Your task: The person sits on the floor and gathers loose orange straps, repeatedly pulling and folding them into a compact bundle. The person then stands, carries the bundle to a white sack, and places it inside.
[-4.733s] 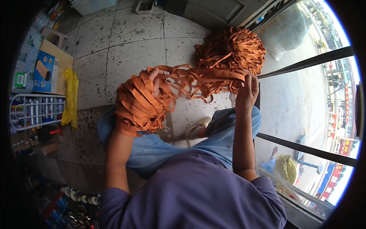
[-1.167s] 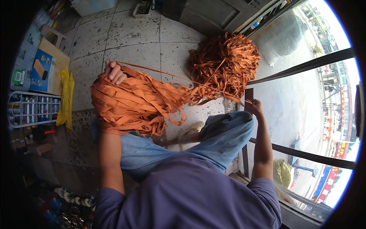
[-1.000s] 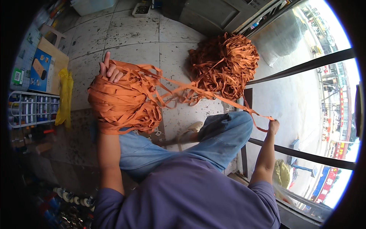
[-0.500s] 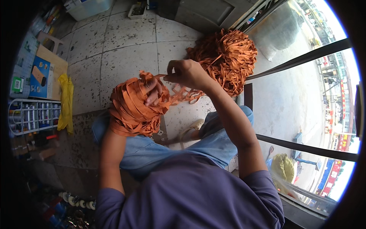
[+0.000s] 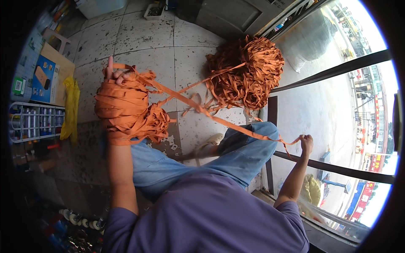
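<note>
Orange fabric strip (image 5: 122, 101) is wound in a thick bundle round my left hand (image 5: 114, 75) and forearm. One finger of that hand points up with a loop of strip beside it, while the others curl over the wraps. Far out to the right, my right hand (image 5: 307, 144) is closed in a pinch on a length of the strip, whose short tail hangs below the fist. This length stretches over my right knee to the bundle. Another strand crosses it and leads to a big heap of orange strip (image 5: 249, 71) on the floor.
Glass doors (image 5: 314, 126) with dark bars stand on the right. At the left are a wire rack (image 5: 38, 122) of cans, a yellow cloth-like item (image 5: 69, 107) and a blue box (image 5: 44, 80). A grey cabinet (image 5: 228, 17) and a small white tray (image 5: 154, 12) are at the back.
My right hand has swung from beside the bundle far out to the right and nearer me, drawing a long strip across. My left hand and the bundle have shifted left.
</note>
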`<action>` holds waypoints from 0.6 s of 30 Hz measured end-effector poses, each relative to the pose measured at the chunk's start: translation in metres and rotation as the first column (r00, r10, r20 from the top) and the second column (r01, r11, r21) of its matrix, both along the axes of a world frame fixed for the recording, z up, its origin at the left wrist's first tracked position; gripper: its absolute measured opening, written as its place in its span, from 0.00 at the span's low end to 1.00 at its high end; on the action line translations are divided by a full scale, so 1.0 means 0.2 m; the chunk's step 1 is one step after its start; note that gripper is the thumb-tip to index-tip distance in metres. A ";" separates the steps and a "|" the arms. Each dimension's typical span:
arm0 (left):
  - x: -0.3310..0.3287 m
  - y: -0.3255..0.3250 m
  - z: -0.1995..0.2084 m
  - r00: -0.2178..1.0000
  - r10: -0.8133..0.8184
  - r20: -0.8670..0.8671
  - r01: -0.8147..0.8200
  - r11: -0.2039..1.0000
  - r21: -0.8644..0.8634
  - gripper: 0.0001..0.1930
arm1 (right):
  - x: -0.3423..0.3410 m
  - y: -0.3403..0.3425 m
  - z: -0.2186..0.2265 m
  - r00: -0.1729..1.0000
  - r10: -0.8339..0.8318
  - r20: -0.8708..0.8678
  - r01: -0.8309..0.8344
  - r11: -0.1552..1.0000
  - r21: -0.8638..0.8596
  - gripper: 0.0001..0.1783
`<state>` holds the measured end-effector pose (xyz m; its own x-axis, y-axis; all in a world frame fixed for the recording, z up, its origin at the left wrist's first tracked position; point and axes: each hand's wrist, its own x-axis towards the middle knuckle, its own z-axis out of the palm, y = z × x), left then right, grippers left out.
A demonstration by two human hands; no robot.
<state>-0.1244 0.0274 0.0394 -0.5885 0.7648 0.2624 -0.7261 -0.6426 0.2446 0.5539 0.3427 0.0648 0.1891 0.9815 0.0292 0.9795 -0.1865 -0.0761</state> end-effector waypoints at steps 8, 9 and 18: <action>0.38 0.15 0.20 0.878 -0.460 -0.132 0.270 0.704 -0.657 0.21 | -1.98 -0.65 0.36 -0.079 0.583 -0.809 -0.996 -0.070 0.047 0.08; 0.50 0.14 0.34 0.872 -0.489 -0.029 0.356 0.673 -0.649 0.24 | -2.13 -0.69 0.38 -0.059 0.688 -0.723 -0.993 0.032 0.111 0.09; 0.23 0.16 -0.06 0.821 -0.566 -0.077 0.534 0.808 -0.248 0.23 | -1.79 -0.20 0.07 0.336 0.758 -0.558 -0.929 0.363 -0.067 0.17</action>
